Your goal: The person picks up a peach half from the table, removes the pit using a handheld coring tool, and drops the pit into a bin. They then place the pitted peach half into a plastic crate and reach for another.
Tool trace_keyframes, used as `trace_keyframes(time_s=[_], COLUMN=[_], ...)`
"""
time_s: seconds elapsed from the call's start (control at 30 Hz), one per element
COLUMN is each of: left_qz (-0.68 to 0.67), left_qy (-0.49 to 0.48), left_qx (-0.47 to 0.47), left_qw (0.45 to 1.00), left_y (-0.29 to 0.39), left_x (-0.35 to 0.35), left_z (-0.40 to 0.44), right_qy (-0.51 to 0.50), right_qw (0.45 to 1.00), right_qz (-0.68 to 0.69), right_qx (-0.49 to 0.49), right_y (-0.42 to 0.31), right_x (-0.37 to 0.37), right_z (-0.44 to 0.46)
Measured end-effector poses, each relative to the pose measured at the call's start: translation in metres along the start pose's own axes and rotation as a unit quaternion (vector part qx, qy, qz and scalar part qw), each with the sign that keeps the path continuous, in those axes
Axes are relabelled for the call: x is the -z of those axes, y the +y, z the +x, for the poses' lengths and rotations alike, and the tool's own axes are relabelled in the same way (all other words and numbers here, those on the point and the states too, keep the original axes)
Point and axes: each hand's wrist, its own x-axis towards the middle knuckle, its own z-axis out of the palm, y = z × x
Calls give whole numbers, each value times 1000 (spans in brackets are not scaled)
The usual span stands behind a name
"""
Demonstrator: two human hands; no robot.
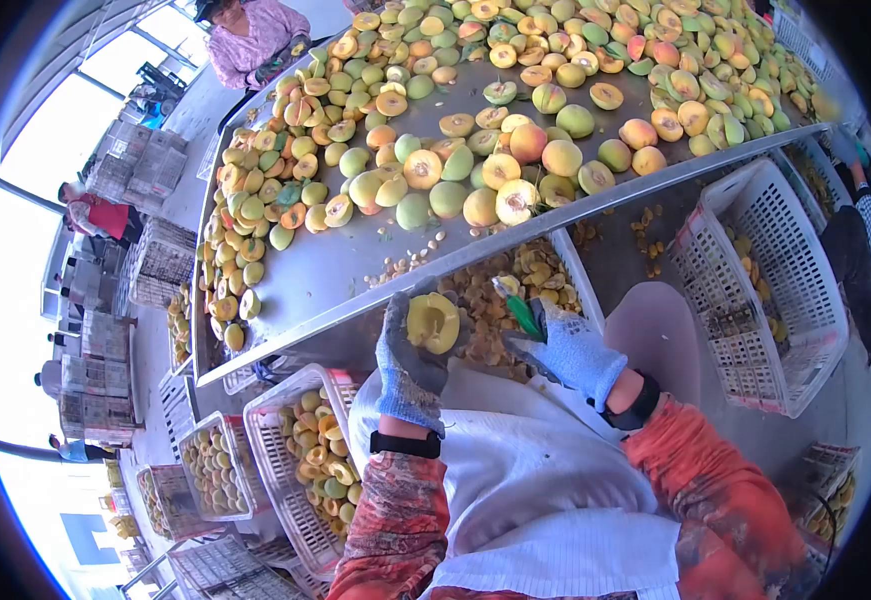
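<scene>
My left hand (407,372), in a blue-grey work glove, is closed around a yellow peach half (433,323). The cut face is turned up, showing the hollow in its middle. My right hand (580,358), gloved the same way, grips a small green-handled tool (523,314) whose short tip points up and left. A gap separates the tool from the fruit. Below both hands, a container of peach pits and scraps (490,325) sits by my lap. Just beyond, a metal table (330,270) bears a large heap of whole and halved peaches (420,170).
A raised metal rim (615,198) edges the table. White crates with peaches stand on my left (260,440), and a tilted white crate (805,250) is on my right. A person in a pink patterned top (255,45) stands across the table; another worker (860,240) is at far right.
</scene>
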Motion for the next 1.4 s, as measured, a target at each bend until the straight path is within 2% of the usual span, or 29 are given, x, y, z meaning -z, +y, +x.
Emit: trace_keyframes(time_s=[0.03,0.07,0.1,0.13,0.2,0.23,0.27,0.3,0.33,0.37,0.4,0.43,0.5,0.53,0.57,0.6,0.63,0.67,0.77,0.83,0.9,0.93,0.97,1.03,1.13,1.27,1.4], left_qz=[-26,-20,-22,-24,-22,-22,-52,-83,182,179,103,25,29,164,293,291,100,-96,-90,-135,-113,-84,-84,-48,-29,-78,-90], left_qy=[14,17,23,-8,-74,-76,-77,-77,-77,-74,-45,-16,-25,-31,-33,-30,-43,-57,-32,-30,-51,-31,-32,7,18,17,-2], left_qx=[-39,-48,-50,-58,-62,-61,-21,18,-72,-75,35,146,147,11,-125,-127,-61,7,-17,-6,-46,-86,-87,-138,-161,-114,-114], left_qw=[999,999,998,998,995,995,995,993,978,978,993,989,988,986,947,948,992,994,995,990,991,992,992,989,986,990,989], left_y=[2,5,4,2,-3,-6,-12,-17,-23,-22,-21,-19,-24,-29,-31,-27,-20,-14,-12,-16,-18,-22,-24,-26,-28,-31,-30], left_x=[-7,-7,-6,-7,-13,-14,-13,-9,-2,-2,-2,-2,8,9,9,11,11,8,-12,-13,-19,-21,-24,-31,-34,-33,-28], left_z=[0,0,-6,-10,-18,-18,-18,-18,-15,-18,-21,-25,-25,-25,-27,-28,-28,-29,-39,-39,-42,-42,-43,-49,-57,-65,-64], right_qy=[57,55,9,-33,-48,-64,-40,-42,16,73,75,73,107,104,133,161,158,157,146,130,138,145,147,122,85,84,74], right_qw=[991,990,994,940,943,944,959,959,979,976,984,984,971,970,953,932,931,924,910,906,897,889,888,916,928,901,907], right_qz=[-118,-122,103,323,322,320,279,279,173,62,-28,-31,-122,-124,-161,-197,-198,-229,-285,-338,-348,-358,-359,-297,-303,-339,-278], right_qx=[30,37,-35,-107,-76,-47,16,15,105,195,157,158,176,180,220,259,261,262,262,220,235,248,249,240,201,257,307], right_y=[13,7,2,-1,-2,-1,1,4,4,2,-2,-6,-12,-12,-11,-9,-11,-15,-19,-21,-19,-19,-20,-23,-30,-19,-19], right_x=[-1,-2,-7,-12,-21,-26,-35,-37,-37,-36,-32,-29,-27,-28,-31,-34,-37,-42,-52,-60,-68,-71,-73,-74,-73,-76,-69], right_z=[8,8,1,-4,-6,-6,-5,-7,-9,-11,-15,-19,-26,-27,-31,-34,-38,-41,-45,-47,-50,-53,-56,-61,-67,-66,-62])
